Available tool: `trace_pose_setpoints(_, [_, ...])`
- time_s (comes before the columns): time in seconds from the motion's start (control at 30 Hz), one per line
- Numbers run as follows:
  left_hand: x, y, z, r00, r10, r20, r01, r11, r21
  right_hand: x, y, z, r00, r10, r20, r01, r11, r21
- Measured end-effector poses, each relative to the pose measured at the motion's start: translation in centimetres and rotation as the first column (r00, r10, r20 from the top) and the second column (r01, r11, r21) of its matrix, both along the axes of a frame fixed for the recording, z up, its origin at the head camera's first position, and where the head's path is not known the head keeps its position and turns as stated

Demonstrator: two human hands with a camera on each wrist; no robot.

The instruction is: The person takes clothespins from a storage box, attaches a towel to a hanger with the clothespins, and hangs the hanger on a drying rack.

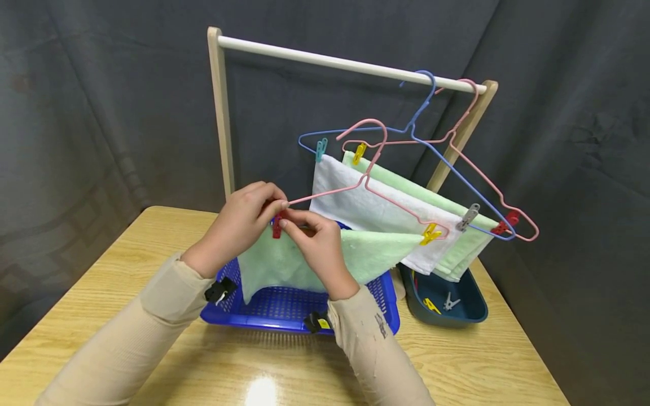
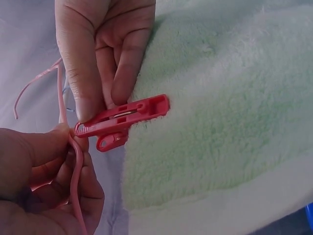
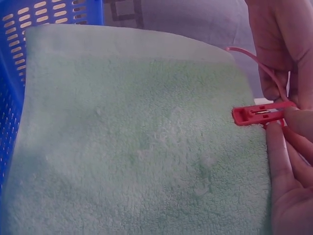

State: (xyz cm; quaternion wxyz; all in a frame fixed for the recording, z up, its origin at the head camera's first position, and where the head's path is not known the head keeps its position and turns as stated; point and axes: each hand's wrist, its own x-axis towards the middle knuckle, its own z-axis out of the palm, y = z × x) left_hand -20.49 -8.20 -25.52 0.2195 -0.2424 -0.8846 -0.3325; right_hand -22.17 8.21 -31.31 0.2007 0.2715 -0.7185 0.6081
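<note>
My left hand (image 1: pixel 246 217) pinches the left end of a pink wire hanger (image 1: pixel 327 192) between thumb and fingers. Beside it, my right hand (image 1: pixel 320 242) pinches the handle end of a red clothespin (image 2: pixel 122 117), whose other end lies over the edge of a light green towel (image 2: pixel 220 98). At the hanger's opposite end, a yellow clothespin (image 1: pixel 430 233) holds the towel's right corner. Most of the towel hangs down over a blue basket (image 1: pixel 299 324). In the right wrist view the red clothespin (image 3: pixel 259 113) sits at the towel's side edge, close to the bare hanger wire.
A wooden rack with a white rod (image 1: pixel 325 61) stands behind. From it hang a blue hanger (image 1: pixel 457 169) with a white towel (image 1: pixel 376 197) and another pink hanger (image 1: pixel 487 180) with a green towel, both clipped. A dark bin (image 1: pixel 447 316) with several clothespins stands at right.
</note>
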Motion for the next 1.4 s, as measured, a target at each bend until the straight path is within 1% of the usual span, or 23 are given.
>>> trace_pose_setpoints(0.33, [-0.2,-0.3,-0.4,1.0,0.002,0.03,-0.002,1.0,0.008,0.0,0.1,-0.2,0.999,0.044,0.005,-0.044,0.999,0.004])
trace_pose_setpoints(0.6, [-0.3,-0.6,-0.6,0.999,0.006,0.034,-0.006,1.0,0.015,0.2,0.5,-0.3,0.994,0.109,0.006,-0.108,0.992,-0.064])
trace_pose_setpoints(0.67, [-0.3,-0.7,-0.7,0.999,0.012,0.032,-0.012,1.0,0.014,0.4,0.6,-0.2,0.996,0.093,-0.001,-0.093,0.995,-0.048])
trace_pose_setpoints(0.77, [-0.4,-0.9,-0.7,0.999,0.016,0.035,-0.017,1.0,0.013,0.6,0.9,-0.1,0.999,0.04,-0.027,-0.04,0.999,-0.003])
trace_pose_setpoints(0.87, [-0.5,-0.9,-0.8,0.999,0.015,0.045,-0.015,1.0,0.013,0.8,1.4,-0.1,0.996,-0.01,-0.088,0.014,0.999,0.047])
trace_pose_setpoints(0.93, [-0.5,-1.0,-0.8,0.999,0.012,0.052,-0.013,1.0,0.015,0.9,1.7,-0.1,0.99,-0.03,-0.138,0.04,0.997,0.07])
trace_pose_setpoints(1.03, [-0.5,-1.1,-0.9,0.999,0.016,0.052,-0.017,1.0,0.018,1.0,2.4,-0.1,0.974,-0.064,-0.216,0.088,0.991,0.103])
trace_pose_setpoints(1.1, [-0.4,-1.2,-0.8,0.999,0.022,0.048,-0.023,1.0,0.018,1.0,2.9,0.0,0.958,-0.096,-0.272,0.135,0.983,0.127])
trace_pose_setpoints(1.23, [-0.3,-1.5,-0.9,0.998,0.038,0.046,-0.039,0.999,0.018,1.2,3.9,0.2,0.908,-0.155,-0.389,0.232,0.959,0.161])
trace_pose_setpoints(1.33, [-0.3,-1.7,-0.9,0.998,0.041,0.052,-0.042,0.999,0.023,1.4,4.5,0.5,0.867,-0.188,-0.461,0.288,0.945,0.158])
trace_pose_setpoints(1.4, [-0.3,-1.8,-0.9,0.998,0.037,0.053,-0.039,0.999,0.026,1.6,4.8,0.7,0.845,-0.206,-0.493,0.315,0.938,0.147])
